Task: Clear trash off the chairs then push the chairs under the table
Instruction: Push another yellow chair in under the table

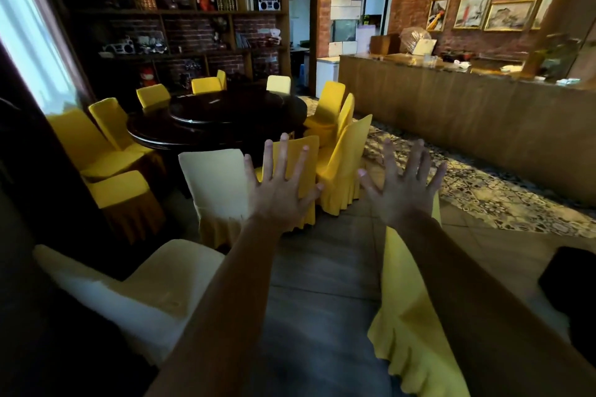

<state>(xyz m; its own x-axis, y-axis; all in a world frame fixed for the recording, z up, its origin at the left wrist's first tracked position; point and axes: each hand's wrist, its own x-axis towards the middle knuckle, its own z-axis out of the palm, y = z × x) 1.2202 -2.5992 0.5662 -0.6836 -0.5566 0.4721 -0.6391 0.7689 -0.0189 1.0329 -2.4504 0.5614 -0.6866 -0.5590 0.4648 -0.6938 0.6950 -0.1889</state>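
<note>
A dark round table (154,132) stands ahead with several chairs in yellow covers around it. A pale-covered chair (216,187) and a yellow chair (306,151) stand with their backs toward me at its near side. Another pale chair (145,287) sits close at lower left, and a yellow chair (409,306) at lower right under my right arm. My left hand (279,190) and my right hand (403,190) are both raised in the air, fingers spread, holding nothing. I see no trash on the seats that show.
A long wooden counter (451,119) runs along the right. Dark shelving (180,10) fills the back wall, with a doorway (300,35) beside it. Patterned tiles (483,190) meet wood flooring (322,267). A bright window (29,42) is at left.
</note>
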